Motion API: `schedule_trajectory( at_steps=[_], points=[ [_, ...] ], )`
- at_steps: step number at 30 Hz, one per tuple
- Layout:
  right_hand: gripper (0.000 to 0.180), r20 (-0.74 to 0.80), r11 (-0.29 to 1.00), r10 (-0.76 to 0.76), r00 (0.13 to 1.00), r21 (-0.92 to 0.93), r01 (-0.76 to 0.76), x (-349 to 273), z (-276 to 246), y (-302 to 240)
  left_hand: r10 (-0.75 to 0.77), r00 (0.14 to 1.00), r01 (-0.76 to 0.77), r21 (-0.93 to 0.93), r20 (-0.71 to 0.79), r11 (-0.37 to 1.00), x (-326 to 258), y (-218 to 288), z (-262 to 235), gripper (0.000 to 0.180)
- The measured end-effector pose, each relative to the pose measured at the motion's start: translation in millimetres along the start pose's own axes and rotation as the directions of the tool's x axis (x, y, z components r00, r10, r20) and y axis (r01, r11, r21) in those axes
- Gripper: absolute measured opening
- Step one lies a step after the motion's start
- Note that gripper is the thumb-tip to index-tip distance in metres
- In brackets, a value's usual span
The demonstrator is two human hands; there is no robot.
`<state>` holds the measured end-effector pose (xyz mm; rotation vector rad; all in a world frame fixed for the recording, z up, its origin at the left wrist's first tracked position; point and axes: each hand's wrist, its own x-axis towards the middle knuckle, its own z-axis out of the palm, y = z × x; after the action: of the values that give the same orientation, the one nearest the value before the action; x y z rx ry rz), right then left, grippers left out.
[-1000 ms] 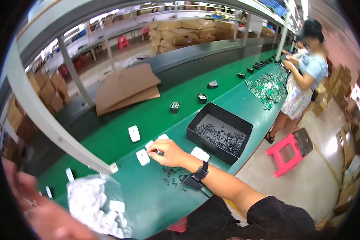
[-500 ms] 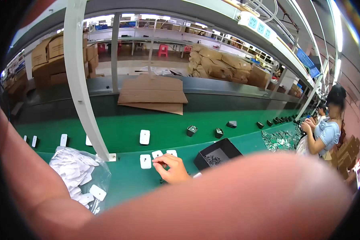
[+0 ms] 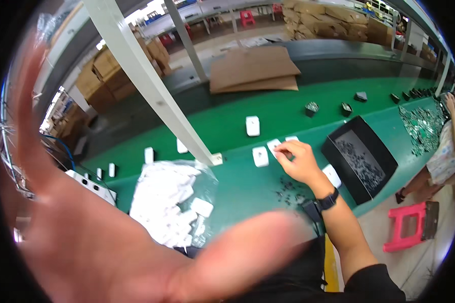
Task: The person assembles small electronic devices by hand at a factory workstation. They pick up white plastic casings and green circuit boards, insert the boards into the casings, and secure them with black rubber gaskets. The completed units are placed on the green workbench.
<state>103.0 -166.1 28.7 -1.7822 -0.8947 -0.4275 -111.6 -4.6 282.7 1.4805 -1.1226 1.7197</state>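
Observation:
My right hand (image 3: 297, 160), with a dark watch (image 3: 329, 200) on its wrist, reaches over the green bench. Its thumb and fingertips are pinched together at a white rounded plate (image 3: 273, 146); whatever is between them is too small to make out. Left of it lies another white plate (image 3: 260, 156) with a dark mark in its middle. Close to the camera, my left hand (image 3: 106, 237) looms large and blurred, thumb and a finger stretched wide apart with nothing seen between them. Small black parts (image 3: 290, 193) lie scattered below my right hand.
A black box (image 3: 330, 150) of small dark parts stands right of my hand. White plates fill a clear bag (image 3: 162, 202) on the left, beside a slanted post (image 3: 151, 91). Black housings (image 3: 312, 108) line the green belt. Another person's hand (image 3: 452, 105) works at far right.
The view has tilted and shifted, bringing my right forearm and a pink stool into sight. My left thumb covers less of the bench. My right hand stays pinched among the white plates.

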Motion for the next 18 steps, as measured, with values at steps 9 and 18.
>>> schedule_trajectory(
  at_steps=[9, 18],
  points=[
    [0.007, 0.045, 0.992, 0.116, 0.992, -0.053, -0.114, 0, -16, -4, -0.991, 0.060, 0.387, 0.912, 0.122, 0.136, -220, 18, -84, 0.038],
    [0.012, 0.575, 0.976, 0.217, 0.789, -0.151, -0.158, -5, -38, 5, -0.944, 0.061, 0.249, 0.911, 0.324, 0.328, -270, 11, -97, 0.032]
  ],
)
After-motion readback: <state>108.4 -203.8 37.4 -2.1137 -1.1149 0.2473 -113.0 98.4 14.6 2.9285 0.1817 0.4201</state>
